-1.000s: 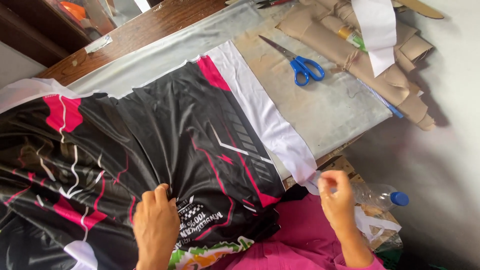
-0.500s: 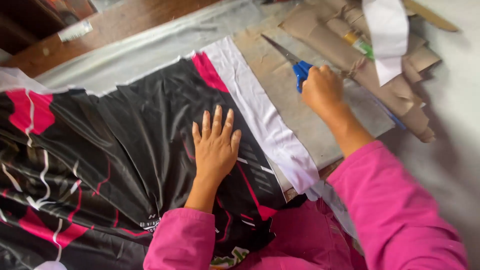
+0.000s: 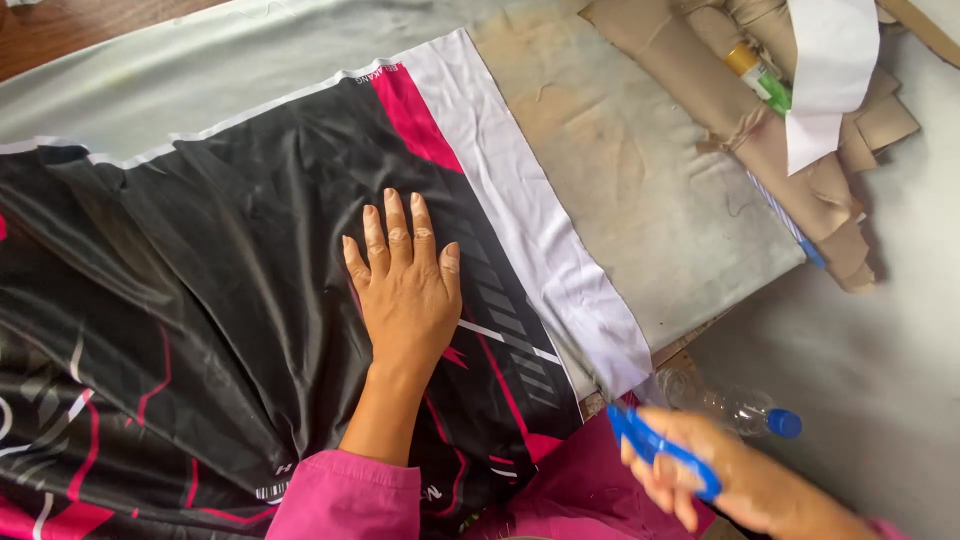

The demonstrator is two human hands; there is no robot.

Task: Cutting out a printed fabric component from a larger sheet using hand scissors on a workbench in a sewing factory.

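My left hand lies flat, fingers spread, on a black printed fabric with red and white markings. That cloth has a white border strip along its right side. Near the table's front edge my right hand grips blue-handled scissors; the blades are hidden by motion blur and the hand. Both arms wear pink sleeves.
The fabric rests on a grey-covered table. Brown paper rolls with a white sheet and a green marker lie at the back right. A clear plastic bottle with a blue cap lies below the table edge. Grey floor at right.
My right hand picked up the scissors from the table's far side and brought them back to the near edge. My left hand moved up the black fabric and stays flat on it.
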